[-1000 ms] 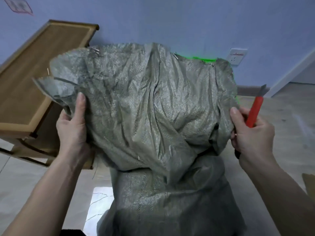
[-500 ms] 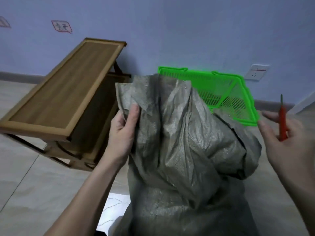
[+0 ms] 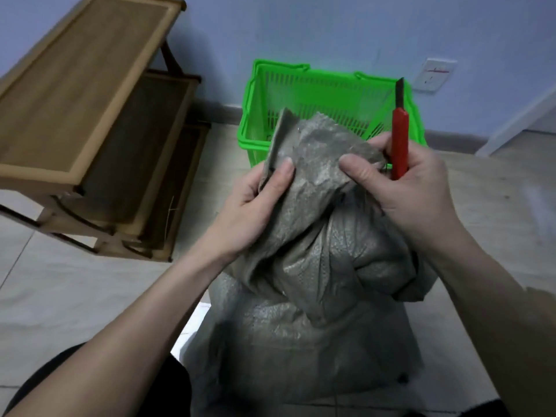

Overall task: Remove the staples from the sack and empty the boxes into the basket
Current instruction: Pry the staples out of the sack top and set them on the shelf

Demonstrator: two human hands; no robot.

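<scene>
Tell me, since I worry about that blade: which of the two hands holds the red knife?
The right hand: it grips the red knife, blade up, while pinching the sack. The left hand grips only sack.

sack grey woven | basket green | knife red

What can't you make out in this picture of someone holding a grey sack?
All in the head view:
- Sack contents: hidden by its woven fabric.
- Staples: too small to make out.
- Basket floor: covered by the sack top.
- Cutter lower end: hidden in the right hand.
- Left hand fingers: behind the fabric; only the thumb shows.
</scene>
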